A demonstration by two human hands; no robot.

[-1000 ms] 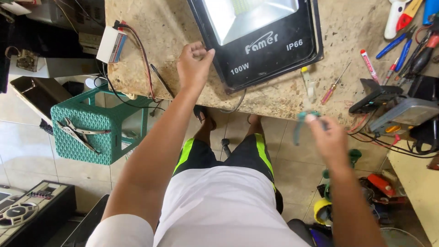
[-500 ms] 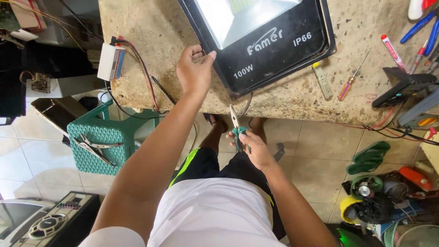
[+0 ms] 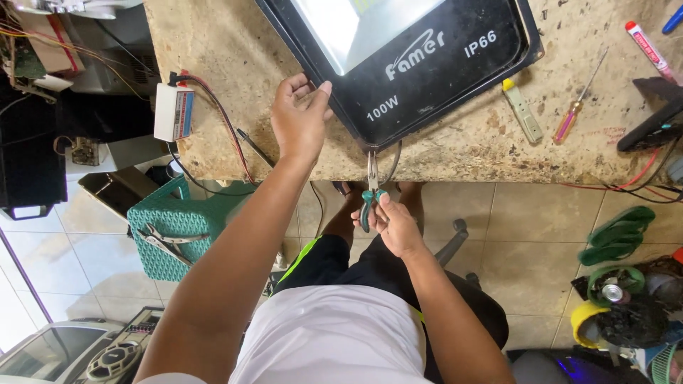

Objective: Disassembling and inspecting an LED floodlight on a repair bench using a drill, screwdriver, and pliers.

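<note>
A large black floodlight [image 3: 420, 71] lies on the speckled stone worktop [image 3: 228, 78]. My left hand [image 3: 299, 117] rests on the floodlight's near left edge, fingers curled over its frame. My right hand [image 3: 391, 224] is below the worktop's edge and grips green-handled pliers [image 3: 370, 192]. The pliers point up, their jaws at the black cable [image 3: 393, 162] that hangs from the floodlight's lower corner. Whether the jaws touch the cable is unclear.
On the worktop lie a small white power unit with red and black wires [image 3: 173, 110], a yellow-tipped tool [image 3: 521, 110], a screwdriver with an orange and pink handle [image 3: 573, 114] and a red-capped pen [image 3: 646, 41]. A teal basket with pliers [image 3: 171, 227] stands on the tiled floor at left.
My right hand came from the right side of the bench to below the floodlight's corner with the pliers, then raised them toward the hanging cable. The left hand stayed on the frame.
</note>
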